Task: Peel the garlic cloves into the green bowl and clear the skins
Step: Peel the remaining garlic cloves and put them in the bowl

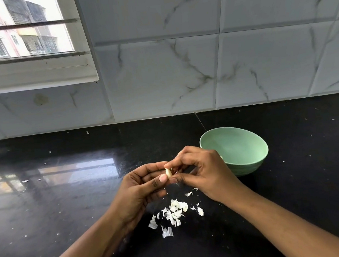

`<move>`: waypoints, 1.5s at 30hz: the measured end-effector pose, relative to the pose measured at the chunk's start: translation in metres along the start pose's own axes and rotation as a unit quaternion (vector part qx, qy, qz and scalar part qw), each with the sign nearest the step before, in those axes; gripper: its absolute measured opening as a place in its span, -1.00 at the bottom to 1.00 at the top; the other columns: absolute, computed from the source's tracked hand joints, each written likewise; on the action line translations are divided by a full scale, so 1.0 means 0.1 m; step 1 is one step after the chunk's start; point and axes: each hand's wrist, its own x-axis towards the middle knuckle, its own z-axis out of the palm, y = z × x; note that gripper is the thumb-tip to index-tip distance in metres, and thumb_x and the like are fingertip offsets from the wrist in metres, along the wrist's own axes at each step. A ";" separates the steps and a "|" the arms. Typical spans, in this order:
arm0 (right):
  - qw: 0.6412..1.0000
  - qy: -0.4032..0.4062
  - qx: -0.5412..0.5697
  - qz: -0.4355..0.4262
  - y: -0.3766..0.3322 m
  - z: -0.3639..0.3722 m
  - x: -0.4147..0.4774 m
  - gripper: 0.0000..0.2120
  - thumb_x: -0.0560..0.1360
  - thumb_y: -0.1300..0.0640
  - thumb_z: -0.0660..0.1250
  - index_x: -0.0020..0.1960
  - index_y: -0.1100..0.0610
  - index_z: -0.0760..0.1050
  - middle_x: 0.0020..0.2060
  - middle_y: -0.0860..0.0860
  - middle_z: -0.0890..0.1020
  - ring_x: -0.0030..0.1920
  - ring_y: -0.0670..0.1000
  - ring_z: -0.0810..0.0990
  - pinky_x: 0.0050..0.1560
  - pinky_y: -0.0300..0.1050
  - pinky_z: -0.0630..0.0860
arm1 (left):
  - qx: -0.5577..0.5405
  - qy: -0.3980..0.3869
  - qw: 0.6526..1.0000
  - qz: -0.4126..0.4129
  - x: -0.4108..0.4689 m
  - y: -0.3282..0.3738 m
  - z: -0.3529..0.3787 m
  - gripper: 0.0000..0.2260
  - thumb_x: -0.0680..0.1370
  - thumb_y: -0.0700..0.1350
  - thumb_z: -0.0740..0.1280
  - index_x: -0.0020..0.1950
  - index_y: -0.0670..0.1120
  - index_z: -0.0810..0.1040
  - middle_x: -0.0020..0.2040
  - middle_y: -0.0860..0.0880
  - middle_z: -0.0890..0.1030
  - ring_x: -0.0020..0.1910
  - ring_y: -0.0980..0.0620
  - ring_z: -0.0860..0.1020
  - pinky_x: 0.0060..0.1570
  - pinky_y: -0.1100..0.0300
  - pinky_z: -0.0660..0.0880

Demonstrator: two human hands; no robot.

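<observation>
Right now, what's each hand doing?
Left hand: pinches the garlic clove.
Right hand: pinches the same garlic clove from the other side.

Both hands meet above the black desk (68, 200): the left hand (141, 189) and right hand (201, 170) pinch one garlic clove (168, 173) between fingertips. Loose skins (174, 210) lie below them; the green bowl (239, 148) stands just behind the right hand
</observation>
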 end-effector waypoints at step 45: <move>0.994 -0.081 0.077 0.014 -0.09 -0.04 0.01 -0.71 0.37 0.31 0.48 -0.13 0.05 0.40 -0.13 -0.01 0.59 -0.15 -0.01 0.55 -0.41 -0.11 0.52 | 0.058 -0.006 0.996 0.067 -0.05 0.06 0.05 -0.54 0.05 0.10 0.66 -0.14 -0.02 0.68 -0.25 -0.11 0.68 -0.31 0.04 0.65 -0.37 0.28 0.53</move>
